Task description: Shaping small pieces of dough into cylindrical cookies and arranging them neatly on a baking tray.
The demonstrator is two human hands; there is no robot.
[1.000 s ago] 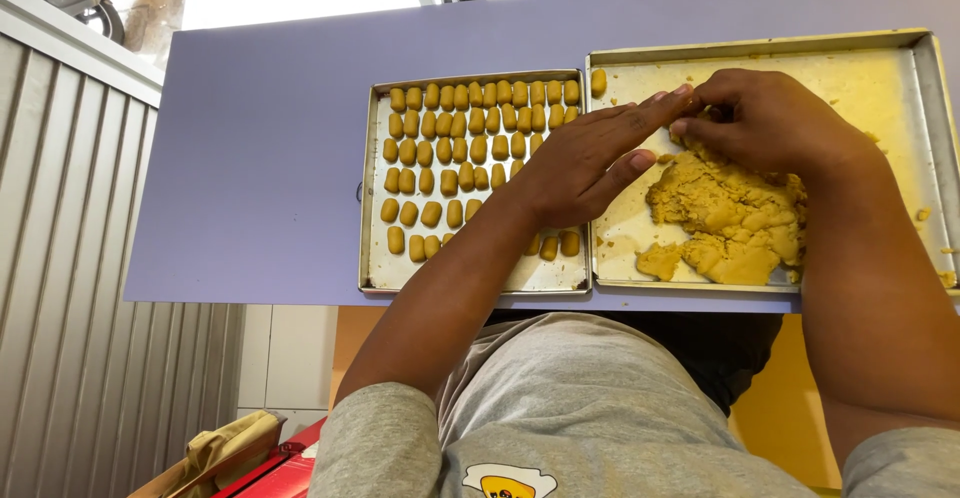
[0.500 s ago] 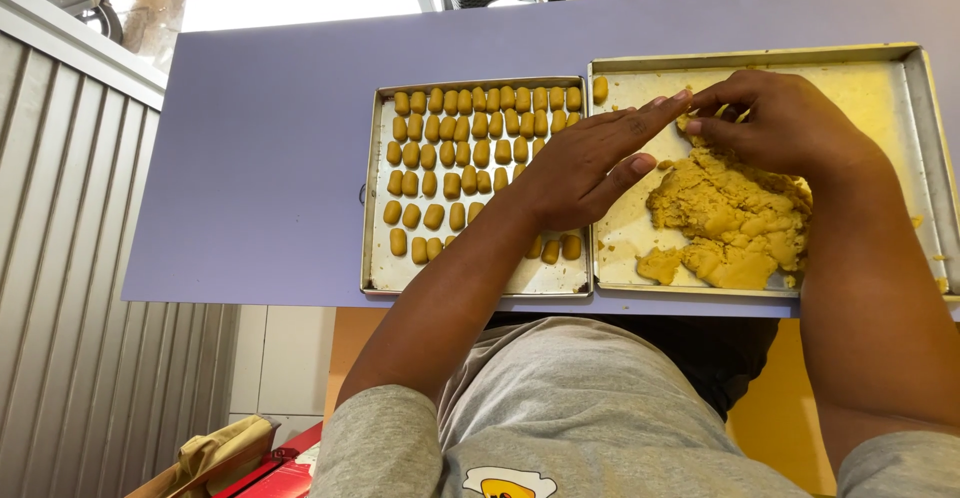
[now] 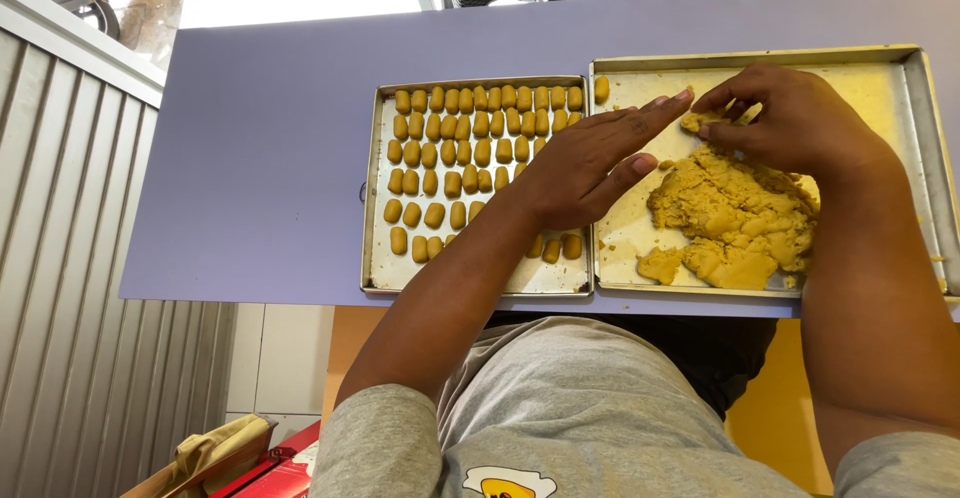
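Note:
Two metal trays lie side by side on a purple table [image 3: 260, 108]. The left tray [image 3: 375, 268] carries rows of several small yellow dough rolls [image 3: 450, 153]. In the right tray [image 3: 905, 68] sits a big lump of yellow dough [image 3: 735, 218]. My left hand [image 3: 590, 163] stretches flat across both trays, fingers pointing toward the right one. My right hand [image 3: 795, 118] pinches a small piece of dough [image 3: 700, 121] at the left hand's fingertips, above the lump.
One loose roll [image 3: 601, 89] lies in the right tray's upper left corner. A corrugated grey wall [image 3: 60, 288] runs down the left. Below the table's near edge are a red box [image 3: 285, 468] and a tan bag [image 3: 210, 453].
Both hands stay over the trays; the right hand keeps working the small piece at the left fingertips. Little else differs.

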